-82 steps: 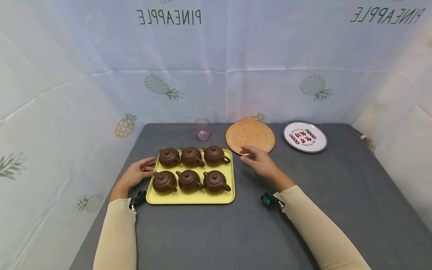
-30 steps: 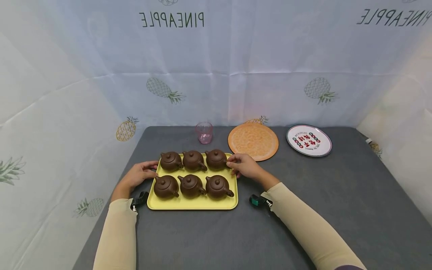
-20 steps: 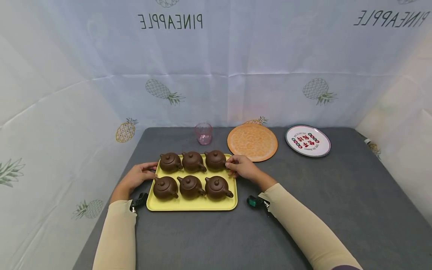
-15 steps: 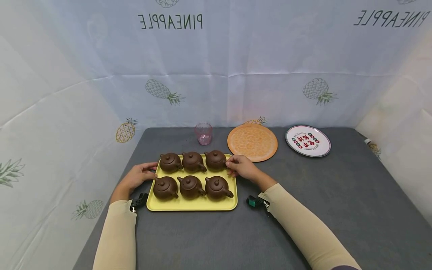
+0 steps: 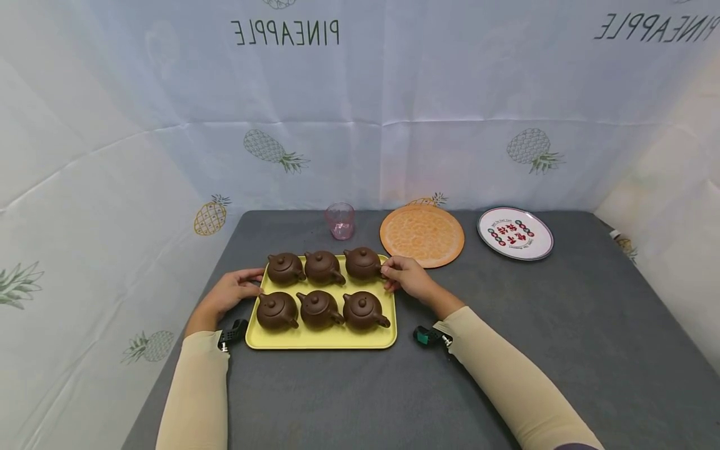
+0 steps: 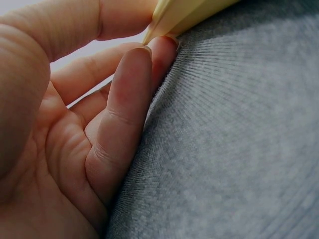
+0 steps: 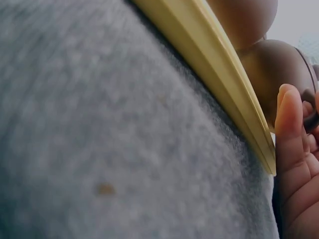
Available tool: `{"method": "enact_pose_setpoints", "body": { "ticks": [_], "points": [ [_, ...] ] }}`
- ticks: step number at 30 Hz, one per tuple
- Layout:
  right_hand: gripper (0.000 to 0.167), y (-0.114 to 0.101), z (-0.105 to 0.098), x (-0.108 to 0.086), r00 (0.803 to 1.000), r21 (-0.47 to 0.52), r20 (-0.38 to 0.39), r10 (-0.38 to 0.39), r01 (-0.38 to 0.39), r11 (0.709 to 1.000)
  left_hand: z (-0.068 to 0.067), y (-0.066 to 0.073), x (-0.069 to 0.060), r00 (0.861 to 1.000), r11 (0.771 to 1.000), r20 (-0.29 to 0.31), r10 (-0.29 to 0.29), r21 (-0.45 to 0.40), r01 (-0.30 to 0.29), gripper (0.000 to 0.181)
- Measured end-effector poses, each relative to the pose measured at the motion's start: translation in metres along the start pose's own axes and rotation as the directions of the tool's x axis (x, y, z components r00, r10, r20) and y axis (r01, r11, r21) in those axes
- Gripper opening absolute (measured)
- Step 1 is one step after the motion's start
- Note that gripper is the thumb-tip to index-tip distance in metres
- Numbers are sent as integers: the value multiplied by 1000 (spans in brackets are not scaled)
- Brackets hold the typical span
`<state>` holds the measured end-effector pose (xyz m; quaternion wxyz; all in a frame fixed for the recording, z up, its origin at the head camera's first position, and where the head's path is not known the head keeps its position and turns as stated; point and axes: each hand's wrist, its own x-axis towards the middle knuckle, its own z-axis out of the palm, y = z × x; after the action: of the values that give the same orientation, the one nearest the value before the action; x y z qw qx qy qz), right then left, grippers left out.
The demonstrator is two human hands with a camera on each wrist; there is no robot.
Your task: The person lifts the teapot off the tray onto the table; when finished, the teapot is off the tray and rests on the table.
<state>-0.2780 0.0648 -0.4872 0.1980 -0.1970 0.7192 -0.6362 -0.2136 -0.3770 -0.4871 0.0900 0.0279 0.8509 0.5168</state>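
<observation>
A yellow tray [image 5: 315, 340] holds several brown teapots in two rows of three. My left hand [image 5: 225, 295] rests relaxed fingers against the tray's left rim; in the left wrist view, the thumb and fingertips of the hand [image 6: 107, 99] touch the tray edge [image 6: 187, 15]. With thumb and fingers, my right hand [image 5: 412, 278] pinches the handle of the back right teapot [image 5: 362, 264]. The right wrist view shows the hand [image 7: 299, 174] at that handle, beside the tray rim [image 7: 224, 74]; part of the grip lies outside this view.
Behind the tray stands a pink clear cup [image 5: 340, 222]. A round orange mat [image 5: 422, 234] lies behind my right hand, and a white patterned plate [image 5: 514, 234] is farther right on the grey table [image 5: 337, 400]. Pineapple-print cloth [image 5: 450, 94] surrounds the back and sides.
My right hand has come left from beside the tray to the back right teapot and taken its handle. That teapot has since shifted slightly right and back. The left hand stays at the rim.
</observation>
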Motion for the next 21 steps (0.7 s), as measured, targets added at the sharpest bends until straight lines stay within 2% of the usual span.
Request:
{"method": "enact_pose_setpoints", "body": {
  "ticks": [7,14,21],
  "points": [
    [20,-2,-9,-7,998,10,-6,-70,70,997,0,0,0,1000,1000,8,5,-7,-5,59],
    [25,-13,-21,-18,997,-29,-41,-68,67,997,0,-1,1,1000,1000,8,10,-9,-10,59],
    [23,-12,-37,-34,997,-7,-53,-56,56,998,1,1,0,1000,1000,-2,-23,-10,22,58]
  ]
}}
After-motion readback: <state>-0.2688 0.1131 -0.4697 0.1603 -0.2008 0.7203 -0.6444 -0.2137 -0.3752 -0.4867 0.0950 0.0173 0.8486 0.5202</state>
